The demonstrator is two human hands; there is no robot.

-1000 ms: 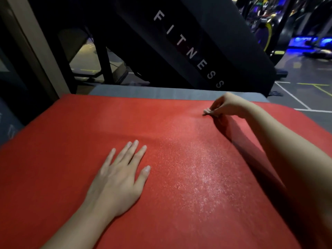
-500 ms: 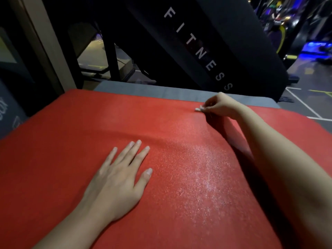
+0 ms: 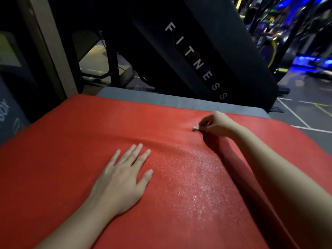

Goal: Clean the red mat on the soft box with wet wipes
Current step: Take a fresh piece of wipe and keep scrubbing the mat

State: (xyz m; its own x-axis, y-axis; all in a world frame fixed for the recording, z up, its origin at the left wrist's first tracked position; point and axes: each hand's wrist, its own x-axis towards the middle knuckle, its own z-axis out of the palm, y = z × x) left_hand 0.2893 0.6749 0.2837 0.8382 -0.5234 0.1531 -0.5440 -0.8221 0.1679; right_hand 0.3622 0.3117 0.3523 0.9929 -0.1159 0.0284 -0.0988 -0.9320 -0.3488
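A: Where is the mat?
B: The red mat [image 3: 71, 159] lies spread over the box [image 3: 161, 98] and covers nearly all of its top — only a grey strip of box shows along the far edge.
A: And your left hand?
B: My left hand [image 3: 122, 180] lies flat on the mat, palm down, fingers straight and a little spread, in the near-left part. It holds nothing.
A: The right?
B: My right hand [image 3: 215, 123] is out near the far edge, right of the middle, with its fingers curled. Thumb and fingertips pinch a small white wipe [image 3: 196, 127], bunched into a wad and held right at the mat's surface.
A: Any wet showing?
B: Yes — a glittering damp patch [image 3: 197, 177] runs over the mat between my two hands, from near the wipe toward the near edge. A low ridge [image 3: 161, 141] in the mat crosses just beyond my left fingertips.
A: What's behind?
B: A black slanted panel [image 3: 215, 51] lettered FITNESS stands past the far edge. Dark floor [image 3: 305, 112] with painted lines shows off the far-right corner.
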